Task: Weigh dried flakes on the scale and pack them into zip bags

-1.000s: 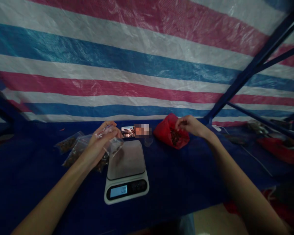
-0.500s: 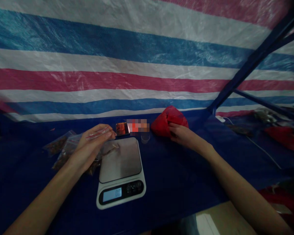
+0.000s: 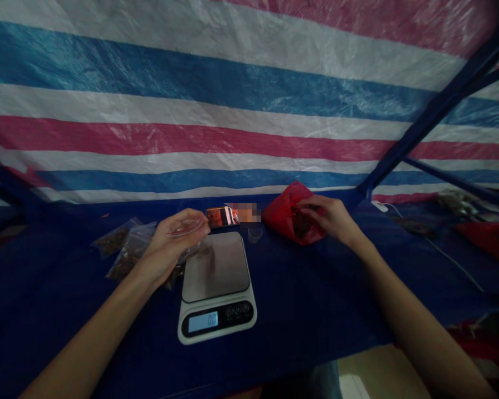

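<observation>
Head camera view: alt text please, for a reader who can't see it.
The left hand holds a small clear plastic bag while the right hand is at a red plastic bag of dark pieces. A digital scale between them reads 0.0.

The person's left hand (image 3: 177,235) is curled, with thumb and fingers pinching lightly together, and the right hand (image 3: 328,219) bends its fingers downward (the wrist is a little raised). The left forearm (image 3: 95,316) and right forearm (image 3: 419,327) reach forward, well apart.
</observation>
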The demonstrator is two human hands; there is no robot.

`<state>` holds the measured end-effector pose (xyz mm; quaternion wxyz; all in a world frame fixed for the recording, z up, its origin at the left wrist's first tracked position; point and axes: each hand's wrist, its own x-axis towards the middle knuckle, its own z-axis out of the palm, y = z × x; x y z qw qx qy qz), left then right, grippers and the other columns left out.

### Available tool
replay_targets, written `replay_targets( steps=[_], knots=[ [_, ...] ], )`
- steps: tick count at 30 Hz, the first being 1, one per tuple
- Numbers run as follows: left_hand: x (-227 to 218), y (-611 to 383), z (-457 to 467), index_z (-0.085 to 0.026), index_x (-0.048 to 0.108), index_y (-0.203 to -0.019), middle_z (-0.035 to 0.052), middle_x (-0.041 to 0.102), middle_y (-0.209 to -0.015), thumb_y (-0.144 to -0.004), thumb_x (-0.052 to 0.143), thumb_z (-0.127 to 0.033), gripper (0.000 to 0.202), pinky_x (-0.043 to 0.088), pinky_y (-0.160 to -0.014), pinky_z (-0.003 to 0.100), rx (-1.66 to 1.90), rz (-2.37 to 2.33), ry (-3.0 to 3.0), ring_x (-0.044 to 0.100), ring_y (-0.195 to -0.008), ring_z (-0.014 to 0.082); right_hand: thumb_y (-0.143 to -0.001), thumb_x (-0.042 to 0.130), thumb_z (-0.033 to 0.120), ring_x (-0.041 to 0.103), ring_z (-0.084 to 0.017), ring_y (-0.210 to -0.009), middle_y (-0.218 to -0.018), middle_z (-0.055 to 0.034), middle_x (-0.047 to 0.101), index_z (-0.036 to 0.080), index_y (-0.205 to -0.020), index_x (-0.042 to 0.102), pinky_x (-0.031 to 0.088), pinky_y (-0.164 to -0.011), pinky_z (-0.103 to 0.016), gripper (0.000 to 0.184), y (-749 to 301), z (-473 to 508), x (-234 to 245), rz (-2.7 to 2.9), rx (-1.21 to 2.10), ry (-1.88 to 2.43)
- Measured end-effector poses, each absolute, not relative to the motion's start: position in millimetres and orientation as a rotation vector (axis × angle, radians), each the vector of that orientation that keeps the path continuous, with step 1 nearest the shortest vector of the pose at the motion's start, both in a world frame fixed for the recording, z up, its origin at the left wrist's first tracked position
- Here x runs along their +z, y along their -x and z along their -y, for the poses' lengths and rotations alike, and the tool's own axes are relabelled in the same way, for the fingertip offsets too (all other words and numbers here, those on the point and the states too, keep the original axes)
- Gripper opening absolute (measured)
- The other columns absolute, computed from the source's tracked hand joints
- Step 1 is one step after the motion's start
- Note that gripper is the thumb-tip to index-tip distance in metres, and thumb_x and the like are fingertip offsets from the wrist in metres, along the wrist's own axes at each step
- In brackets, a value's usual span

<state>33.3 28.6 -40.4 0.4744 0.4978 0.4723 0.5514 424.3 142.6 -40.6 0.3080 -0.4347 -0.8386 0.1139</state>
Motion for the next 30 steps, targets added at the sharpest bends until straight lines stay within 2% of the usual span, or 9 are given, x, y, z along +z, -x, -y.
replay_targets(
  steps=[4,8,11,15,21,23,30],
  knots=[
    [-36.0,-37.4,-26.3,-0.021,0.062,-0.087,-0.0004,0.069,-0.081,-0.076,0.088,-0.035,0.031,0.045,-0.069,0.026,1.313,-1.074,-1.249,0.064,-0.077,0.0151,-0.093,0.068,0.035,0.075,-0.027,-0.092,-0.103,-0.0086,0.081,0.022,-0.104,0.079,0.059,-0.088,-0.041,0.02,-404.7,-130.9,-7.0,2.048,0.345,1.111],
    [-33.4,-41.1,-23.5,-0.02,0.064,-0.088,0.0012,0.071,-0.084,-0.076,0.087,-0.034,0.029,0.045,-0.07,0.026,1.253,-1.041,-1.299,0.064,-0.077,0.0146,-0.094,0.072,0.027,0.074,-0.023,-0.097,-0.105,-0.0061,0.08,0.023,-0.105,0.079,0.057,-0.09,-0.036,0.014,-337.1,-101.4,30.2,2.156,0.469,0.829],
    [-34.8,-43.2,-22.5,-0.019,0.068,-0.09,0.0028,0.073,-0.088,-0.076,0.087,-0.035,0.028,0.047,-0.072,0.027,1.217,-1.055,-1.35,0.065,-0.081,0.0159,-0.097,0.071,0.023,0.074,-0.02,-0.094,-0.103,-0.0041,0.08,0.023,-0.107,0.079,0.057,-0.083,-0.031,0.013,-277.3,-84.1,45.9,2.317,0.648,0.574],
    [-38.4,-44.5,-23.6,-0.016,0.072,-0.099,0.0041,0.074,-0.091,-0.074,0.088,-0.035,0.035,0.05,-0.077,0.029,1.218,-1.061,-1.325,0.067,-0.085,0.0183,-0.094,0.074,0.016,0.072,-0.017,-0.088,-0.101,-0.0042,0.079,0.019,-0.105,0.079,0.055,-0.078,-0.028,0.013,-224.2,-84.1,48.2,2.445,0.83,0.402],
    [-42.4,-41.8,-28.3,-0.015,0.074,-0.109,0.007,0.076,-0.1,-0.072,0.088,-0.031,0.043,0.053,-0.086,0.034,1.26,-1.007,-1.322,0.069,-0.097,0.0231,-0.09,0.077,0.013,0.069,-0.014,-0.08,-0.096,-0.0033,0.077,0.018,-0.108,0.08,0.053,-0.072,-0.026,0.019,-208.3,-97.0,44.4,2.557,0.956,0.307],
    [-44.0,-40.9,-29.2,-0.015,0.075,-0.108,0.0068,0.076,-0.102,-0.072,0.088,-0.03,0.041,0.053,-0.087,0.034,1.269,-1.011,-1.328,0.07,-0.097,0.0226,-0.09,0.077,0.013,0.069,-0.014,-0.081,-0.097,-0.0036,0.077,0.018,-0.107,0.08,0.052,-0.072,-0.025,0.018,-208.1,-98.1,48.0,2.593,0.935,0.273],
    [-42.0,-39.7,-26.6,-0.016,0.075,-0.095,0.0041,0.073,-0.09,-0.072,0.09,-0.035,0.034,0.051,-0.079,0.03,1.28,-1.038,-1.298,0.067,-0.085,0.0185,-0.095,0.07,0.015,0.072,-0.017,-0.09,-0.105,-0.0061,0.08,0.017,-0.111,0.079,0.054,-0.078,-0.029,0.019,-201.5,-92.6,64.7,2.664,0.897,0.197]
  ],
)
